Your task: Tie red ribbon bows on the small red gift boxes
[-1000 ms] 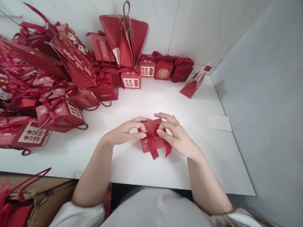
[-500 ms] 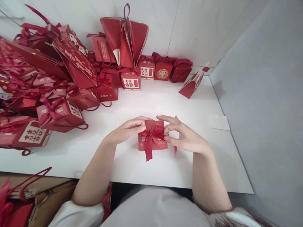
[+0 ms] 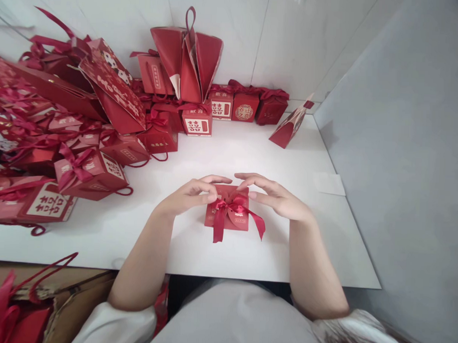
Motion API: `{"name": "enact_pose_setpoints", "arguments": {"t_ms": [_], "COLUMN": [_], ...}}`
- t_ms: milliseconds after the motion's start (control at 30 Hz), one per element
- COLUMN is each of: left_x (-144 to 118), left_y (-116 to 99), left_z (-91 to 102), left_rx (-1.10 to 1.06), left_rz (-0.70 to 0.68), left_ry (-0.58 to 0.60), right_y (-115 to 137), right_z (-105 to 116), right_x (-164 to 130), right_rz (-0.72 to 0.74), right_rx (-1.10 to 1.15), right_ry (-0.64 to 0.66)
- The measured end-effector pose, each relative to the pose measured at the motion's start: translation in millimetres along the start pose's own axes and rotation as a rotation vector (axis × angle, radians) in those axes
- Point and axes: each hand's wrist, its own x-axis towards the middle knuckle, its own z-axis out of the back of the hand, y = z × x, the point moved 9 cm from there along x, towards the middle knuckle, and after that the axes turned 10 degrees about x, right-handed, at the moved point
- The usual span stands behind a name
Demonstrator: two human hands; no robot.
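Note:
A small red gift box [image 3: 227,222] sits on the white table between my hands. A dark red satin ribbon bow [image 3: 230,206] is tied across its top, its two tails hanging over the front. My left hand [image 3: 192,193] is at the box's back left corner, thumb tip at the bow's left side and upper fingers stretched out behind. From the right, my right hand [image 3: 275,195] hovers over the back right corner, fingers extended and thumb near the box edge, with the ribbon tail free below it. Whether the left thumb presses on the ribbon is unclear.
Red gift boxes with ribbons [image 3: 89,174] are heaped along the left. More boxes [image 3: 246,107] line the back wall, beside a tall folded red carton [image 3: 191,65]. A small triangular box [image 3: 288,126] and white paper [image 3: 330,184] lie right. A cardboard carton [image 3: 70,301] stands front left.
My right hand has let go of the right ribbon tail, which now hangs down in front. Its fingers have straightened and lifted. The box has shifted slightly left.

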Motion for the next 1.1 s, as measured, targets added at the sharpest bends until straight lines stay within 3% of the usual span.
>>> {"name": "enact_pose_setpoints", "arguments": {"t_ms": [367,767,1100], "left_x": [4.7,-0.3,-0.4], "left_y": [-2.0,-10.7,-11.9], "left_z": [-5.5,5.0,5.8], "left_rx": [0.033,0.125,0.236], "left_rz": [0.002,-0.003,0.026], "left_ry": [-0.002,-0.118,-0.119], "right_y": [-5.4,-6.7,-11.2], "right_z": [-23.6,-26.0,-20.6], "right_x": [13.7,17.0,18.3], "right_rz": [0.097,0.1,0.081], "right_rx": [0.207,0.285,0.175], "right_ry": [0.067,0.066,0.043]}}
